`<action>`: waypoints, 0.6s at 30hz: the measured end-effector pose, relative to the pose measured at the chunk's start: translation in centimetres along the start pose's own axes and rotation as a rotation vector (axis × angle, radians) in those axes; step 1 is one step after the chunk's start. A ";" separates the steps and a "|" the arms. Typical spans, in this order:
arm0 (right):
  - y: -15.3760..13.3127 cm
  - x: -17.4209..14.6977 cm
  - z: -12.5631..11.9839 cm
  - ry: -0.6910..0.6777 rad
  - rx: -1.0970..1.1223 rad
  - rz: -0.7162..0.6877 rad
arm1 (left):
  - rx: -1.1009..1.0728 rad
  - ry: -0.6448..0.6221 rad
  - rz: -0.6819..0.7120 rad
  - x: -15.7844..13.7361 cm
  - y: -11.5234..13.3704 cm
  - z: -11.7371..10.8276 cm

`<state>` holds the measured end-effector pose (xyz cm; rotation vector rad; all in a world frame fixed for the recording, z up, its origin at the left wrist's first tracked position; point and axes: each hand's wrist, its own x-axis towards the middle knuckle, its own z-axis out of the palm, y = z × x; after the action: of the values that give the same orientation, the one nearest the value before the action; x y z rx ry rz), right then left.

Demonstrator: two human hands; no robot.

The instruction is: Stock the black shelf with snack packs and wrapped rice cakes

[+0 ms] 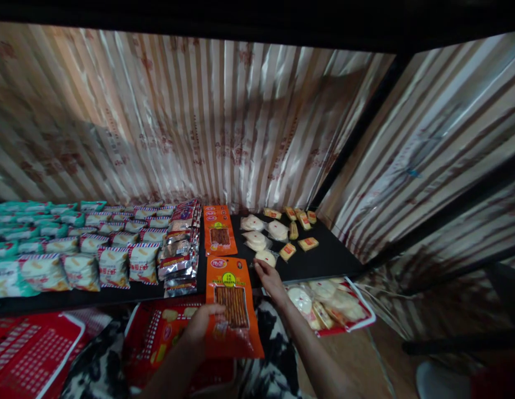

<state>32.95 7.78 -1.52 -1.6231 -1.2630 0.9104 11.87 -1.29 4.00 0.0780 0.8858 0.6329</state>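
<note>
My left hand (201, 327) grips the lower left side of an orange snack packet (231, 299), with its thumb across the front. The packet has a window showing brown sticks and tilts up before the black shelf's front edge. A similar orange packet (219, 230) lies flat on the shelf behind it. My right hand (272, 280) is closed at the near edge of a clear-wrapped round white cracker pack (266, 258); its palm side is hidden. More round white packs (277, 230) lie just beyond, with small yellow packaged bars (288, 252) to their right.
Rows of white snack bags (112, 266) and green bags (16, 233) fill the shelf's left, beside stacked silver-and-red packets (180, 249). Red baskets (45, 354) stand below; one on the right (370, 310) holds more snacks. A dark shelf post (365, 133) rises at the right.
</note>
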 end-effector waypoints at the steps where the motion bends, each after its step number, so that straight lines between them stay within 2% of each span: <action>1: -0.2 -0.3 0.0 0.007 0.047 -0.005 | -0.011 0.020 0.011 0.1 0.3 0.5; 4: -1.0 -1.6 0.4 -0.047 0.279 0.044 | -0.033 0.060 0.042 1.0 1.5 1.5; 8: -2.5 -3.3 1.1 -0.304 0.528 0.168 | -0.030 0.053 0.070 2.3 3.1 2.3; 10: -3.2 -3.5 1.5 -0.391 0.611 0.191 | -0.011 0.075 0.099 3.1 3.7 2.5; 14: -3.7 -2.1 2.4 -0.314 0.642 0.161 | 0.074 0.156 0.206 4.8 4.7 2.8; 18: -3.6 0.9 3.4 -0.233 0.497 0.050 | 0.157 0.246 0.441 6.3 5.6 3.1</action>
<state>28.84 9.67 0.57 -1.1832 -1.0402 1.3523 14.43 7.30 3.36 0.3497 1.1690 0.9977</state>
